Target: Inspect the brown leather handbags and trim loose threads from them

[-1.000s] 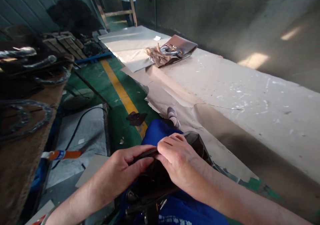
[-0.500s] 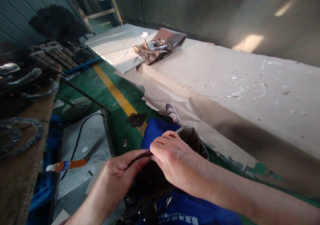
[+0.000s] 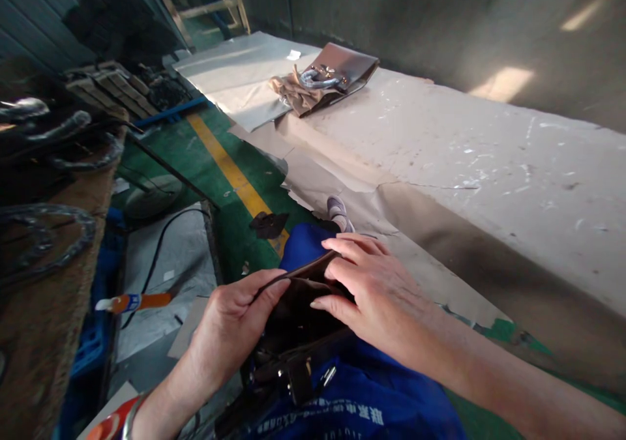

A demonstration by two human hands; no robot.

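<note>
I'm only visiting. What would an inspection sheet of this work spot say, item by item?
Surface: long bench covered in brown paper, flecked with white marks.
Job's things: dark brown leather bag on the lap, over blue cloth.
Clutter: brown handbag with silver handles at the bench's far end; orange tube on the floor.
Hands: left hand pinches the bag's edge; right hand lies flat on it.
Cables: black cable on the floor.
Surroundings: green floor, yellow stripe.

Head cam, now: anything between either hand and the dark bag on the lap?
Nothing visible stands in the way. The left hand pinches the near rim of the dark bag, and the right hand lies spread on its far side, fingers touching it. The bag rests on the blue garment, and nothing else covers it.
</note>
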